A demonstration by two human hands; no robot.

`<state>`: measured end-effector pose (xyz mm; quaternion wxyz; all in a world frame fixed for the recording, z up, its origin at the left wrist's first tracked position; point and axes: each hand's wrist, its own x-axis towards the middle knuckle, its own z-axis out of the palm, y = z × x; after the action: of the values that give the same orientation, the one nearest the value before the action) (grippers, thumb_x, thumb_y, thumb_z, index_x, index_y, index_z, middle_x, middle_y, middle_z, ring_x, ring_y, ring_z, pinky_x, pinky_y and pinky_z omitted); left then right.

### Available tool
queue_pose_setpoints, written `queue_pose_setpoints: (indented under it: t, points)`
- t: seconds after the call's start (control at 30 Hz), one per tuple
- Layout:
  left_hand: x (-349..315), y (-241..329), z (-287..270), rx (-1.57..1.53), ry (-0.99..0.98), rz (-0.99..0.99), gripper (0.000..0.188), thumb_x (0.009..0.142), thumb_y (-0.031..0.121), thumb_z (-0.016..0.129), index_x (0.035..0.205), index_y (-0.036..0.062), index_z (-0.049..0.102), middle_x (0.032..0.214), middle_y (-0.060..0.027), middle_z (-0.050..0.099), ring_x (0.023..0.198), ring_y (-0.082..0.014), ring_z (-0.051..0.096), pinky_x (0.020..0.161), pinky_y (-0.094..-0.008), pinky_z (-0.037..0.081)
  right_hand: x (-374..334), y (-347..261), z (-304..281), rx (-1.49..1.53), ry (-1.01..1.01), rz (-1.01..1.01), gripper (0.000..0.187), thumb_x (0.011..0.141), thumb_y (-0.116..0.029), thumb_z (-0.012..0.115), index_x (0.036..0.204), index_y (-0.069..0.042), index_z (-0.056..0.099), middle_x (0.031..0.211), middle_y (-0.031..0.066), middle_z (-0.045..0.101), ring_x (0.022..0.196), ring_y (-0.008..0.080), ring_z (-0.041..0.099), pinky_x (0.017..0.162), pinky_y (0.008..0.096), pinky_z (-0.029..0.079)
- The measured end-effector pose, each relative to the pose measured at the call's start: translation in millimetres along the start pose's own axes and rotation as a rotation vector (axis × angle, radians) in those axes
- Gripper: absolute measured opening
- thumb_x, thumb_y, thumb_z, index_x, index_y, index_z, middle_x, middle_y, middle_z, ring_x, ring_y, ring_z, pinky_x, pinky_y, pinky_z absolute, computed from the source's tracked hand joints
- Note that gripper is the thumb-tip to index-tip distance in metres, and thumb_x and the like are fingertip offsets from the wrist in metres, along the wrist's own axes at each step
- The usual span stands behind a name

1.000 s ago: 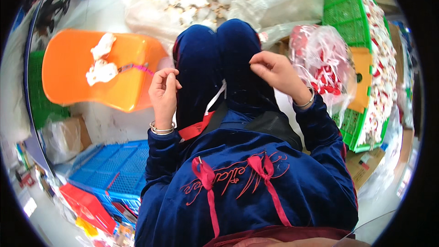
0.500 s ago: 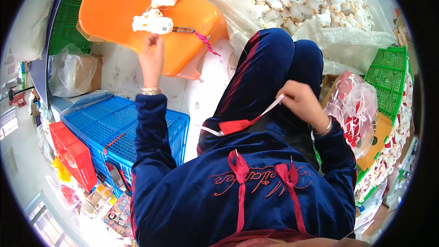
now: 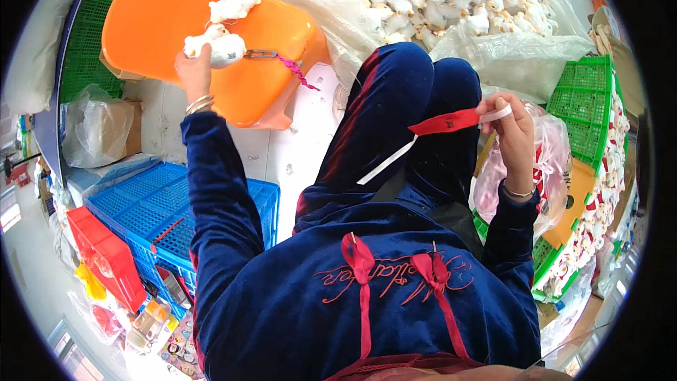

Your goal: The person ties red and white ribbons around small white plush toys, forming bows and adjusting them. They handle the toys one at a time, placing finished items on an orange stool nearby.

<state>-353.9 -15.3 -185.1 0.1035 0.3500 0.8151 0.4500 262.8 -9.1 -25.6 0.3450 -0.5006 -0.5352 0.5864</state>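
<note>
On the orange plastic stool (image 3: 162, 10), my left hand (image 3: 195, 74) grips the left end of a small white plush toy (image 3: 227, 49). A second white plush toy (image 3: 235, 5) lies just beyond it. Right of the gripped toy rest small scissors or thread snips (image 3: 261, 54), with a twisted magenta cord (image 3: 295, 70) tied on. Over my right knee, my right hand (image 3: 513, 130) is closed on the white ribbon end of a red cloth scarf (image 3: 446, 123). Its other white ribbon (image 3: 388, 161) hangs down toward my lap.
A large clear plastic bag (image 3: 486, 49) of white plush toys lies ahead. At right are a pink-tinted bag (image 3: 486, 187) with red pieces and a green crate (image 3: 582, 102). Blue crates (image 3: 134, 204) and a red bin (image 3: 106, 257) stand at left.
My left hand has come onto the nearer plush toy and taken hold of it. My right hand has lifted the red scarf up and to the right, off my lap.
</note>
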Motion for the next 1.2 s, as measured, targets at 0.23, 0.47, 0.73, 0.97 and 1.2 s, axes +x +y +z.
queue_pose_setpoints:
  t: [0.23, 0.47, 0.73, 0.97, 1.2]
  points:
    - [-132, 154, -34, -0.399, -0.455, -0.219, 0.036, 0.100, 0.030, 0.069, 0.124, 0.0043, 0.064, 0.091, 0.0019, 0.068, 0.072, -0.0031, 0.058, 0.057, -0.0201, 0.042, 7, 34, -27, -0.887, -0.033, -0.241, 0.030, 0.095, -0.002, 0.051, 0.123, 0.001, 0.062, 0.110, 0.0169, 0.067, 0.097, 0.0341, 0.067, 0.087, 0.0380, 0.053]
    - [-133, 154, -19, -0.343, -0.467, 0.047, 0.034, 0.102, 0.030, 0.067, 0.124, 0.0037, 0.065, 0.101, -0.0018, 0.068, 0.085, -0.0109, 0.064, 0.070, -0.0277, 0.051, -2, 0, 8, -0.839, -0.008, -0.481, 0.046, 0.080, 0.010, 0.048, 0.123, 0.001, 0.062, 0.137, 0.0203, 0.057, 0.129, 0.0403, 0.054, 0.111, 0.0433, 0.042]
    - [-147, 244, -20, -0.788, -0.033, 0.106, 0.032, 0.107, 0.025, 0.052, 0.125, 0.0008, 0.060, 0.117, -0.0134, 0.066, 0.108, -0.0223, 0.065, 0.089, -0.0371, 0.054, -7, -1, 26, -0.871, -0.001, -0.809, 0.027, 0.075, 0.004, 0.065, 0.100, -0.006, 0.067, 0.117, 0.0106, 0.067, 0.121, 0.0333, 0.058, 0.102, 0.0450, 0.046]
    - [-300, 235, 4, -0.768, -0.943, -0.459, 0.036, 0.097, 0.014, 0.060, 0.130, 0.0041, 0.051, 0.106, -0.0062, 0.061, 0.072, -0.0098, 0.057, 0.062, -0.0242, 0.049, -2, 48, 22, -1.013, -0.057, -0.676, 0.016, 0.081, -0.014, 0.077, 0.094, -0.008, 0.071, 0.114, 0.0039, 0.065, 0.120, 0.0279, 0.057, 0.102, 0.0439, 0.042]
    - [-343, 219, -2, -0.275, -1.265, 0.036, 0.049, 0.082, 0.014, 0.075, 0.124, 0.0005, 0.054, 0.108, -0.0157, 0.056, 0.093, -0.0274, 0.062, 0.079, -0.0355, 0.052, -8, 28, 18, -0.106, 0.402, -0.281, 0.020, 0.103, -0.020, 0.067, 0.101, 0.000, 0.067, 0.075, 0.0009, 0.066, 0.068, 0.0079, 0.059, 0.063, 0.0244, 0.047]
